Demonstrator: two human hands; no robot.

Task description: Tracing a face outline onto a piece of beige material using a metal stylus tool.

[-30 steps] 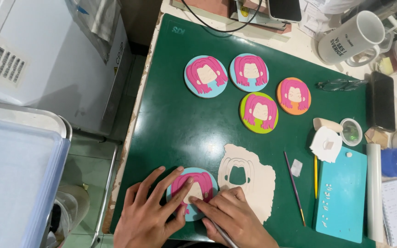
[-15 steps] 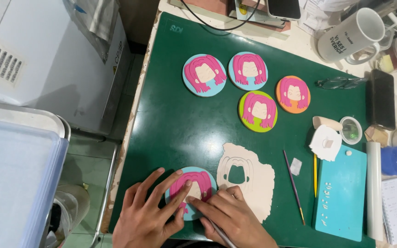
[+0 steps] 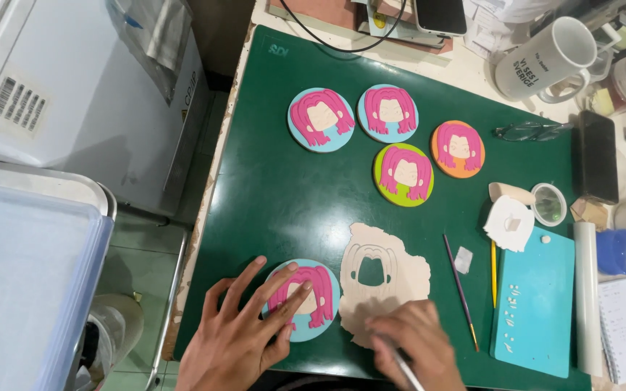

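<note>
My left hand [image 3: 237, 334] lies flat with spread fingers on a round light-blue disc [image 3: 303, 300] that carries a pink-haired face. My right hand [image 3: 412, 346] grips a thin tool [image 3: 406, 369] and rests on the lower edge of a rolled beige clay sheet [image 3: 385, 269] with a cut-out hole. Both lie at the near edge of a green cutting mat [image 3: 269, 195]. Several more pink-haired discs sit farther back: two light-blue ones [image 3: 320, 119] [image 3: 387, 113], a green one [image 3: 403, 174] and an orange one [image 3: 458, 148].
A thin brush [image 3: 461, 291], a yellow pencil [image 3: 493, 272] and a turquoise board [image 3: 535, 304] lie to the right. A white mug [image 3: 545, 58], glasses [image 3: 530, 131], a black phone [image 3: 597, 156] and small jars stand at the back right. White appliances [image 3: 74, 80] fill the left.
My right hand has slid off the blue disc to the right and down, onto the beige sheet's lower edge. My left hand stays spread on the disc.
</note>
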